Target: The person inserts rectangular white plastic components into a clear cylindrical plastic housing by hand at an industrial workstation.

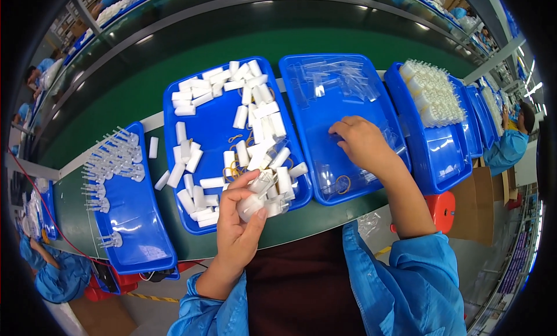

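My left hand (237,220) is closed around a white round-based plastic part with clear prongs (255,202), above the near right corner of a blue tray (216,122). White rectangular blocks (267,127) and tan rubber bands (232,165) lie in that tray. Over the middle of a second blue tray (313,118), my right hand (361,142) has bent fingers, thumb and forefinger apart, with nothing visible between them. Flat clear plastic strips (348,75) lie at that tray's far end. More clear pieces (331,182) and a rubber band (343,184) are at its near end.
At the left, a blue tray (136,220) holds several similar pronged white parts (116,156). To the right, a blue bin (444,156) carries a stack of pronged parts (432,95). Beyond the trays runs a green conveyor belt (232,31). A red stool (441,211) stands below. Co-workers sit at both sides.
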The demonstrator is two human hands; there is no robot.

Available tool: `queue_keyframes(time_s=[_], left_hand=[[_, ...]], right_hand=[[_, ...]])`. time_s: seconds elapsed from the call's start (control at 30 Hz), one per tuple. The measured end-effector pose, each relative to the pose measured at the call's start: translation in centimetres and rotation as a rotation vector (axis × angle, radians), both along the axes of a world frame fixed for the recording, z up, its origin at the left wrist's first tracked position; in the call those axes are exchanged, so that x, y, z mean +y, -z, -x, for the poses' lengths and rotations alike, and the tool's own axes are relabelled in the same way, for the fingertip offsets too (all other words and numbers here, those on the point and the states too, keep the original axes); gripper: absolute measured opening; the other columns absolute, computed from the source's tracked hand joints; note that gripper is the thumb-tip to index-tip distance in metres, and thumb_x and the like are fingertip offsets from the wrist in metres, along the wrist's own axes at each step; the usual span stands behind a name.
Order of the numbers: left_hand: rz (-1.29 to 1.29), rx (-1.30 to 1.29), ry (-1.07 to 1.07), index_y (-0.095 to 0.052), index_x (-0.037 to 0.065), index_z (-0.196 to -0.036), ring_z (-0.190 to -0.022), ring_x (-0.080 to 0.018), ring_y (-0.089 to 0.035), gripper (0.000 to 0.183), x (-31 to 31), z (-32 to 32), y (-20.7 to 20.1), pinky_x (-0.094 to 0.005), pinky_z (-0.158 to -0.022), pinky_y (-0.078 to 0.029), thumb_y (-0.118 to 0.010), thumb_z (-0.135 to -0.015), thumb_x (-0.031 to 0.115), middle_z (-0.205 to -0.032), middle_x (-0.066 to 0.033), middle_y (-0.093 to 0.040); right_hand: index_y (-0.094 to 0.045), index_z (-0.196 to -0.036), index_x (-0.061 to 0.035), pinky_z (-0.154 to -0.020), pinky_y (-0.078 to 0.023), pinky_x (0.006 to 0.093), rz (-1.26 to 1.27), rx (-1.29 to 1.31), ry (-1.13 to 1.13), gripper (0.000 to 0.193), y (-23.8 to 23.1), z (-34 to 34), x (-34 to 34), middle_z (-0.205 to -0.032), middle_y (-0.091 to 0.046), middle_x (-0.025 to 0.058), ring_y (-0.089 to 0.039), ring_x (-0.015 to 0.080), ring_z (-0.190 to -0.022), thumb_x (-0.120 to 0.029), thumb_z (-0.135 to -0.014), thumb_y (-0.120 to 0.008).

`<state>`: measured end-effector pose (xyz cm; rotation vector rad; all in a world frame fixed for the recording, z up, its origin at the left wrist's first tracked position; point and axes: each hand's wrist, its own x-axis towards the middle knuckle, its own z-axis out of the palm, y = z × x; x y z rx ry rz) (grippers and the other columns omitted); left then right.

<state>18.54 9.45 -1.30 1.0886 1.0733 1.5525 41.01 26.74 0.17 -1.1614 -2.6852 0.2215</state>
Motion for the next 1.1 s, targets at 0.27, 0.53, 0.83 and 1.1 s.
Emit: queue_keyframes(time_s=[0.27, 0.53, 0.83, 1.1], left_hand=[[0.010, -0.263, -0.063, -0.039, 0.003, -0.112, -0.120, -0.0198, -0.040, 0.027, 0.4, 0.4, 0.5, -0.0329, -0.102, -0.030, -0.051, -0.088, 0.001, -0.131, -0.0168, -0.039], [-0.037, 0.097, -0.128, -0.041, 0.003, -0.110, -0.116, -0.0206, -0.042, 0.027, 0.3, 0.6, 0.9, -0.0308, -0.096, -0.034, -0.055, -0.086, 0.002, -0.130, -0.0161, -0.038], [-0.050, 0.261, -0.191, -0.049, 0.002, -0.101, -0.114, -0.0258, -0.045, 0.021, 0.1, 0.4, 0.5, -0.0334, -0.093, -0.036, -0.060, -0.083, 0.003, -0.127, -0.0172, -0.041], [-0.025, 0.346, -0.201, -0.050, 0.002, -0.102, -0.112, -0.0275, -0.046, 0.022, 0.0, 0.4, 0.3, -0.0342, -0.092, -0.038, -0.061, -0.083, 0.005, -0.127, -0.0183, -0.041]], right_hand=[[-0.059, -0.094, -0.0006, -0.063, -0.045, 0.0169, 0.497, 0.320, 0.226, 0.027, -1.8, 1.2, -1.7, -0.087, -0.058, 0.0058, -0.058, 0.0062, -0.069, 0.008, -0.070, -0.063], [-0.051, -0.108, 0.0003, -0.062, -0.048, 0.0185, 0.997, 1.129, -0.009, 0.031, -3.7, 5.6, -6.0, -0.100, -0.061, 0.0123, -0.062, 0.0115, -0.077, 0.006, -0.079, -0.060], [-0.044, -0.120, -0.0019, -0.067, -0.044, 0.0201, 0.963, 1.272, -0.056, 0.042, -2.2, 8.8, -8.0, -0.095, -0.058, 0.0064, -0.057, 0.0082, -0.082, 0.001, -0.082, -0.062], [-0.052, -0.114, -0.0071, -0.069, -0.041, 0.0239, 0.744, 1.020, -0.060, 0.037, -0.9, 9.0, -8.2, -0.088, -0.064, 0.0039, -0.057, 0.0075, -0.080, -0.012, -0.081, -0.067]])
